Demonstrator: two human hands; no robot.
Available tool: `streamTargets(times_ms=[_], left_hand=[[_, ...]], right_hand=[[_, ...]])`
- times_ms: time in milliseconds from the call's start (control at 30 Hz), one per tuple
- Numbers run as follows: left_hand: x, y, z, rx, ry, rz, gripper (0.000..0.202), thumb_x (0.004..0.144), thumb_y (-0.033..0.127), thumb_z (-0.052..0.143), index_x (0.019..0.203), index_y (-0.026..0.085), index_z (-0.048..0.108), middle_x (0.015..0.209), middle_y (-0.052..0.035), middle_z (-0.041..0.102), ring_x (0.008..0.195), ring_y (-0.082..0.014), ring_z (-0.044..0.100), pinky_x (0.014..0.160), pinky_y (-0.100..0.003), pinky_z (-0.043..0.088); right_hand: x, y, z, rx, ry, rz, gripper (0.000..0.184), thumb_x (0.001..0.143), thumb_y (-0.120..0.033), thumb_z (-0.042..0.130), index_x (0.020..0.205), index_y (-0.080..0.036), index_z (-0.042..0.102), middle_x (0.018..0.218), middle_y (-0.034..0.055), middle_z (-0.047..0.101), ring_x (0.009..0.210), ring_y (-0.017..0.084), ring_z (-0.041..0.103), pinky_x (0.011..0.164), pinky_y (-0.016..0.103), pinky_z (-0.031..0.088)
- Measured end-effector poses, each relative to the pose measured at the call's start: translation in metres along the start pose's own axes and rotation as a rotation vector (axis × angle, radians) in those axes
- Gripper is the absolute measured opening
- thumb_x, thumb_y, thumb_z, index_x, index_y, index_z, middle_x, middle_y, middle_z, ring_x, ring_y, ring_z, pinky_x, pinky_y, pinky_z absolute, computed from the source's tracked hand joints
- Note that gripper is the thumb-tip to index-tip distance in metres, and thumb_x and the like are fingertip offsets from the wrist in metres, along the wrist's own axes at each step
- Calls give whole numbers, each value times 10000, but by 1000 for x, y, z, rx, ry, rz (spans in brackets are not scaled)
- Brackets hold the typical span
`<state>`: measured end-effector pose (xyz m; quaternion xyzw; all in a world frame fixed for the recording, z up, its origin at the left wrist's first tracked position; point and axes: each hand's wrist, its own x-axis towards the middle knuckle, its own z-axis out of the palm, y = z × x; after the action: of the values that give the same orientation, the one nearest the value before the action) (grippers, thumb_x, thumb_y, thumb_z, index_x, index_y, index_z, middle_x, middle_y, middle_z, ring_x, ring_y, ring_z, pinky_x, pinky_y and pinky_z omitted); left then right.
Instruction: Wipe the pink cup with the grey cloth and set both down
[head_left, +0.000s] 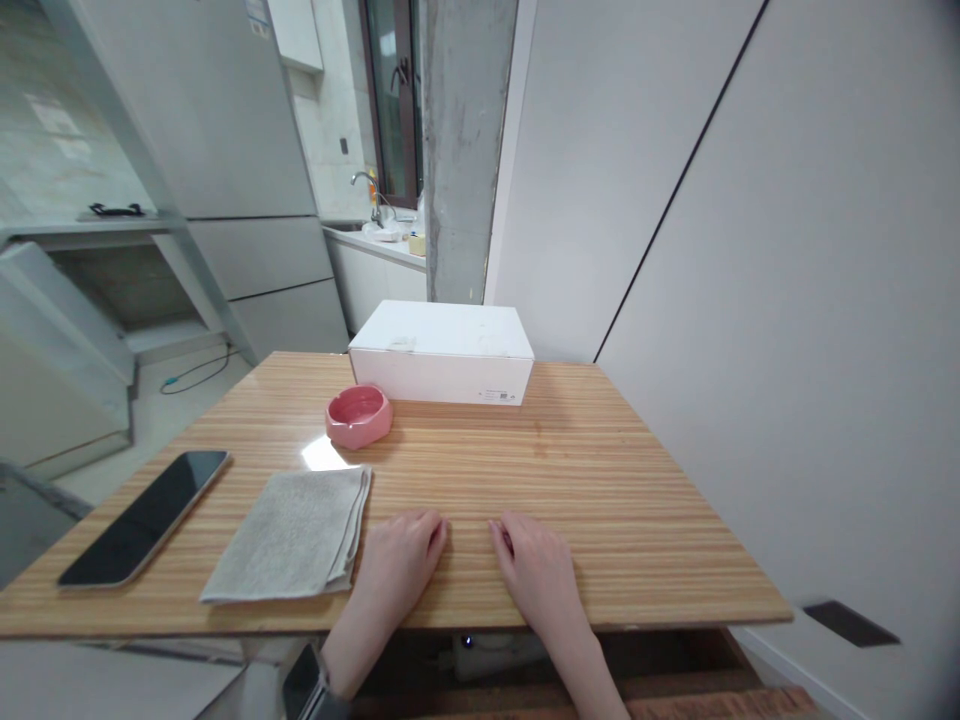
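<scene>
Both of my hands rest on the wooden table [600, 480] near its front edge, a short gap apart. My left hand [405, 553] is curled into a loose fist, and nothing shows in it. Just left of it lies a folded grey cloth [289, 535], its near corner close to my wrist. My right hand [534, 562] is also closed, thumb against the curled fingers, with no object visible. Beyond the cloth sits a pink ashtray [358, 430] with notches in its rim. A black-screened smartphone [146, 520] lies flat at the far left.
A closed white box [442, 375] stands at the table's back, just behind the ashtray. A white wall [787, 300] borders the right side. In the background are a sink faucet [367, 185] and grey cabinets. Below the front edge is an open drawer space [420, 665].
</scene>
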<state>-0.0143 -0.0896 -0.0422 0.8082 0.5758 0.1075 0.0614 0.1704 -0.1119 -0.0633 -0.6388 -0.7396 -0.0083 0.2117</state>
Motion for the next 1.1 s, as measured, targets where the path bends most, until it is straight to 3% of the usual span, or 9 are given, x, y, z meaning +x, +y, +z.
streamTargets(times_ms=[67, 133, 200, 267, 400, 533, 733, 933, 1100], left_hand=[[6, -6, -12, -94, 28, -13, 381, 934, 399, 355, 704, 205, 590, 686, -31, 672, 647, -189, 630, 577, -283, 381], [19, -21, -30, -213, 154, -24, 368, 894, 481, 420, 707, 204, 575, 696, -21, 643, 666, -174, 608, 609, -277, 414], [39, -46, -49, -266, 392, -53, 332, 835, 514, 507, 824, 195, 601, 859, -52, 644, 823, -198, 607, 753, -307, 456], [63, -75, -62, -201, 537, -125, 471, 749, 541, 597, 1057, 186, 587, 1083, -103, 604, 1030, -263, 560, 914, -387, 426], [99, -126, -61, -139, 484, -318, 891, 620, 593, 672, 1326, 121, 403, 1307, -198, 468, 1222, -361, 441, 1004, -472, 367], [108, -143, -49, -295, 352, -392, 907, 633, 580, 679, 1340, 98, 376, 1230, -189, 557, 1135, -318, 539, 951, -414, 434], [105, -107, -57, -433, 399, -410, 803, 594, 573, 731, 1256, 207, 462, 1107, -109, 655, 999, -287, 627, 858, -415, 491], [117, -45, -54, -673, 332, -167, 755, 589, 477, 765, 1237, 220, 475, 1095, -74, 671, 995, -231, 644, 891, -357, 487], [122, -11, -43, -666, 250, -98, 694, 586, 473, 764, 1185, 221, 519, 1112, -75, 667, 1011, -230, 635, 879, -332, 486]], right_hand=[[0, 0, 1, 1, -2, 2, 266, 953, -258, 406, 715, -214, 515, 685, -3, 631, 632, 158, 593, 576, 272, 251], [-1, 1, 1, 3, 4, 2, 268, 952, -257, 405, 711, -213, 512, 681, -4, 630, 629, 155, 593, 575, 270, 251], [-1, 1, 2, 0, 17, -1, 269, 950, -249, 403, 706, -211, 513, 676, -4, 630, 625, 152, 592, 575, 269, 251], [0, 1, 2, -4, 26, -4, 270, 947, -243, 404, 705, -210, 518, 673, -2, 632, 619, 150, 592, 573, 269, 250], [1, -1, -1, -8, 26, -6, 276, 946, -236, 401, 702, -206, 528, 676, 6, 639, 611, 148, 595, 570, 271, 249], [2, -2, -4, -4, 13, 0, 282, 945, -234, 400, 699, -204, 536, 667, 9, 639, 604, 147, 595, 565, 274, 248], [3, -2, -4, -6, 0, 25, 280, 945, -235, 409, 702, -203, 544, 666, 9, 649, 611, 149, 603, 567, 277, 240], [4, -2, -4, -2, 2, 28, 292, 949, -249, 402, 696, -199, 538, 655, 10, 647, 594, 141, 592, 557, 276, 219], [3, -1, -4, 22, 16, 20, 284, 945, -239, 407, 696, -200, 536, 662, 4, 643, 606, 138, 591, 567, 278, 231]])
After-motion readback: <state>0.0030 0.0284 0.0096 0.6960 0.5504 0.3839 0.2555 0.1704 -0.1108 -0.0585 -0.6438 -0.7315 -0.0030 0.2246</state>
